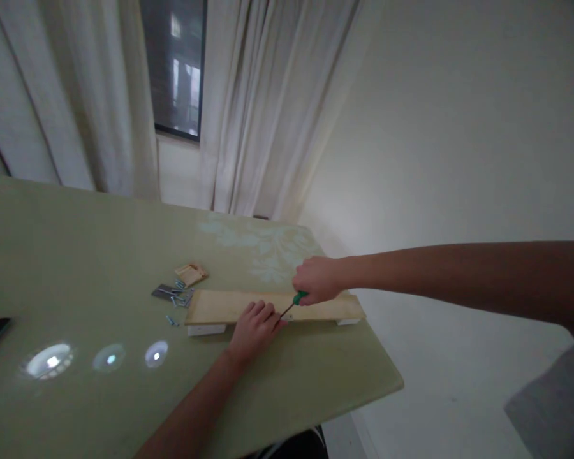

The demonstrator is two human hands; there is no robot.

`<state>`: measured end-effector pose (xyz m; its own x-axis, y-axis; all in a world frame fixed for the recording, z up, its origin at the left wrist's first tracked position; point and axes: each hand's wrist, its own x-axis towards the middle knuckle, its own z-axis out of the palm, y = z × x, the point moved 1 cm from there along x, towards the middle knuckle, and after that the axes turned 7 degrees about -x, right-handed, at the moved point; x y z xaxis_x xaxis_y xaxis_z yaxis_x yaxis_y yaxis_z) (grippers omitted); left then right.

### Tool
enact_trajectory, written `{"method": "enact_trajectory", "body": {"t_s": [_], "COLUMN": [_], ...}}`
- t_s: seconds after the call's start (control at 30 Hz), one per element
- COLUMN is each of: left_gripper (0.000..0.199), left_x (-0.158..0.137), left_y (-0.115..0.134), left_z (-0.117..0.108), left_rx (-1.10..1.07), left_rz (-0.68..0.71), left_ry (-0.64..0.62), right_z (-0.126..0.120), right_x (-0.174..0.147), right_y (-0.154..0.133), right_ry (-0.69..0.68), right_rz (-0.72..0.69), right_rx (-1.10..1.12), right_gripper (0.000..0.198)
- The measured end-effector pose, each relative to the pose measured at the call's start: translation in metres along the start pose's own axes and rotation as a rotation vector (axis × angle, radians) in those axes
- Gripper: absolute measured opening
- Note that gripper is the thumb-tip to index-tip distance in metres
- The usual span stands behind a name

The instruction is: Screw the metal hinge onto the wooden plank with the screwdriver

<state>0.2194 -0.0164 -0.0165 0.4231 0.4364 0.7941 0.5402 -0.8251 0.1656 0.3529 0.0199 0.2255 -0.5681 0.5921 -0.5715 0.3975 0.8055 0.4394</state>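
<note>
Screwdriver (299,298) clasped in our right hand (318,280), tip at near edge of board (220,308), raised on white blocks (206,330) atop table (90,268). Our left hand (256,328) touches edge; whether clamped, we cannot tell. Advisable: shaft straight, pressure steady.

No legible text or numbers.

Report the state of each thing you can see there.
Screwdriver: tilted, tip pointing down
Right hand: closed around the screwdriver
Board: raised on white blocks
Left hand: resting on the board
Screws: loose, scattered on the table
Curtains: parted, window partly uncovered
</note>
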Motion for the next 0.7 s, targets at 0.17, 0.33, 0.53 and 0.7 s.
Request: {"method": "enact_trajectory", "body": {"t_s": [0.17, 0.33, 0.53, 0.7], "left_gripper": [0.024, 0.030, 0.032, 0.036], "left_x": [0.001, 0.003, 0.023, -0.002], "left_y": [0.001, 0.001, -0.007, -0.044], "left_z": [-0.002, -0.007, -0.036, -0.106], "left_rx": [-0.007, -0.011, -0.072, 0.071], "left_rz": [-0.027, -0.045, -0.090, -0.471], "left_ry": [-0.025, -0.062, -0.123, 0.107], "right_z": [0.000, 0.040, 0.170, 0.230], "right_x": [-0.011, -0.060, -0.091, -0.062], "right_y": [-0.004, -0.053, -0.154, -0.219], "right_ry": [-0.009, 0.236, 0.673, 0.981], "right_rz": [0.131, 0.159, 0.744, 0.848], "right_rx": [0.098, 0.031, 0.335, 0.834], "right_gripper": [0.025, 0.015, 0.028, 0.027]}}
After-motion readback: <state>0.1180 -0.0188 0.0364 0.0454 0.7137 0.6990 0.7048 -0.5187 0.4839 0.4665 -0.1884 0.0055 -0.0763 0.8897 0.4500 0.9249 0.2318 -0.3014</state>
